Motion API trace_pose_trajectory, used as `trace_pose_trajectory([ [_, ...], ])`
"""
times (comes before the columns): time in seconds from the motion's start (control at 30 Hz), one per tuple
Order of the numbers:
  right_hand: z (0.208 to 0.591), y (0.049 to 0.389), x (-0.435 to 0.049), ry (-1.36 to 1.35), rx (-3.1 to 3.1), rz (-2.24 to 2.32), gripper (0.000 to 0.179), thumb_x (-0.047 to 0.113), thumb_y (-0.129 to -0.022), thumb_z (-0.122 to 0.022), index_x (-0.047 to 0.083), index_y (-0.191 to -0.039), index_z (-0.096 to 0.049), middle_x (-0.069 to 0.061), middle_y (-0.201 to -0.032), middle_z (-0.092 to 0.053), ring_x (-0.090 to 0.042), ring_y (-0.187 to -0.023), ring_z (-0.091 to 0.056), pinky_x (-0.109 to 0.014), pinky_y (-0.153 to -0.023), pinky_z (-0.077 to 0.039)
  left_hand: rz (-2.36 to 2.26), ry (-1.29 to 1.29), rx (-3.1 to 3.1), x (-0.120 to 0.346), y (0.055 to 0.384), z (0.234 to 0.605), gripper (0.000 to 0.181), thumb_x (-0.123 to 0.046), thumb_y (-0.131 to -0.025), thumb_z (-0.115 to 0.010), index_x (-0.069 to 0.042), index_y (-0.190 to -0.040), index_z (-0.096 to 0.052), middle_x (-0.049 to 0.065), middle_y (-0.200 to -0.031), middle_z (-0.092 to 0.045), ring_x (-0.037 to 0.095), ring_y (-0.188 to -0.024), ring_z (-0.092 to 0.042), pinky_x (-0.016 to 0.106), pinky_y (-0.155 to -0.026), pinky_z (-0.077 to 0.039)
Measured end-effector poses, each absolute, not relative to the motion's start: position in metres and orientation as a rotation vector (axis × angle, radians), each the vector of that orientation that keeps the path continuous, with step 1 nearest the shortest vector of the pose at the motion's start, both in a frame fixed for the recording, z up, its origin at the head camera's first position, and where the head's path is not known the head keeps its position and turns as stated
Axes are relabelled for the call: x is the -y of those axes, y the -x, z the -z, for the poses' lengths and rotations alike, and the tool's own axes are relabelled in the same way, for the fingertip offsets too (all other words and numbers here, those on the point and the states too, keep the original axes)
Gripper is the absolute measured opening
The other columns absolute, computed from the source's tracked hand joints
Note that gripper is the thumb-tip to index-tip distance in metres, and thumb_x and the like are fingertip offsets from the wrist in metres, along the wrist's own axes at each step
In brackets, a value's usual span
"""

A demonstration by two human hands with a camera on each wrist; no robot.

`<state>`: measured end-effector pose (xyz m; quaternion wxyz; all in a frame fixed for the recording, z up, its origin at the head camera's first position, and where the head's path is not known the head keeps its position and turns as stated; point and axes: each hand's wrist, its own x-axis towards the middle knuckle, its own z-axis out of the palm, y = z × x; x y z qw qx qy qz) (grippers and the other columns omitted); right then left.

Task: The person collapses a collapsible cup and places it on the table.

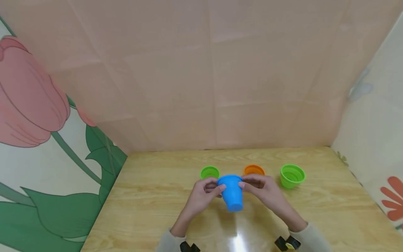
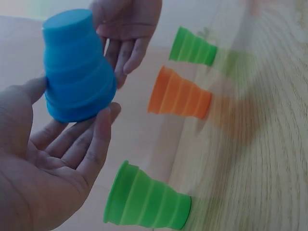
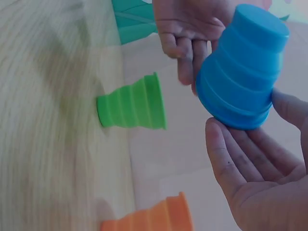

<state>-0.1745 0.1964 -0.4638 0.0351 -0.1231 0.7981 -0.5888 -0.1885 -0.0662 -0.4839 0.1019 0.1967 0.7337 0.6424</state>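
Note:
A blue ribbed cup [image 1: 232, 192], tapering towards its base, is held up above the table between both hands. My left hand [image 1: 204, 196] pinches its left side near the rim, with the thumb on the near side and the fingers behind. On the opposite side, my right hand [image 1: 267, 192] grips the rim area in the same way. In the left wrist view, the cup's closed base [image 2: 67, 19] shows at the top, and its ribs are fully extended. The right wrist view has the thumb and fingertips of the right hand [image 3: 269, 187] against the wide end.
Behind the hands, a green cup [image 1: 210, 172], an orange cup [image 1: 253, 169] and another green cup [image 1: 292, 176] stand upright in a row on the wooden table [image 1: 151, 196]. A pink backdrop [image 1: 214, 87] rises at the table's far edge. Flower-patterned panels flank both sides.

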Motion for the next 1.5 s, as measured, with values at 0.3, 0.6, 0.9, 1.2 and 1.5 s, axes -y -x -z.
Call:
trace_pose_trajectory([
  [0.3, 0.470, 0.176, -0.194, 0.252, -2.355, 1.888, 0.036, 0.028, -0.100, -0.074, -0.003, -0.118, -0.073, -0.016, -0.108, -0.079, -0.019, -0.089, -0.080, -0.038, -0.085, -0.068, -1.931, -0.535, -2.067, 0.063, 0.190, 0.487, 0.039, -0.030, -0.105, -0.066, -0.002, -0.132, -0.066, 0.023, -0.119, -0.074, 0.025, -0.103, -0.078, 0.053, -0.094, -0.065],
  [0.6, 0.477, 0.176, -0.190, 0.174, -2.337, 1.847, 0.042, 0.034, -0.101, -0.071, -0.004, -0.120, -0.072, -0.016, -0.103, -0.078, -0.021, -0.083, -0.076, -0.042, -0.080, -0.068, -1.958, -0.444, -2.044, 0.059, 0.189, 0.492, 0.039, -0.029, -0.105, -0.067, 0.001, -0.129, -0.069, 0.025, -0.120, -0.075, 0.033, -0.108, -0.077, 0.043, -0.088, -0.068],
  [0.9, 0.483, 0.174, -0.187, 0.161, -2.292, 1.873, 0.043, 0.034, -0.103, -0.068, -0.003, -0.125, -0.070, -0.019, -0.116, -0.077, -0.018, -0.091, -0.077, -0.044, -0.087, -0.068, -1.993, -0.335, -2.043, 0.056, 0.188, 0.498, 0.037, -0.029, -0.103, -0.070, 0.004, -0.120, -0.072, 0.024, -0.113, -0.078, 0.022, -0.097, -0.078, 0.033, -0.081, -0.068],
  [1.2, 0.479, 0.172, -0.185, 0.195, -2.215, 1.866, 0.048, 0.034, -0.104, -0.066, -0.007, -0.128, -0.066, -0.019, -0.118, -0.075, -0.020, -0.093, -0.078, -0.041, -0.089, -0.067, -1.967, -0.256, -2.069, 0.056, 0.189, 0.498, 0.038, -0.034, -0.102, -0.070, 0.002, -0.113, -0.075, 0.019, -0.103, -0.080, 0.011, -0.081, -0.075, 0.026, -0.070, -0.066],
  [1.5, 0.483, 0.174, -0.182, 0.218, -2.139, 1.916, 0.050, 0.031, -0.105, -0.065, -0.011, -0.132, -0.060, -0.024, -0.123, -0.073, -0.020, -0.095, -0.077, -0.041, -0.087, -0.068, -1.973, -0.210, -2.070, 0.057, 0.187, 0.498, 0.039, -0.035, -0.102, -0.070, 0.000, -0.119, -0.075, 0.019, -0.105, -0.080, 0.017, -0.083, -0.078, 0.039, -0.076, -0.069],
])
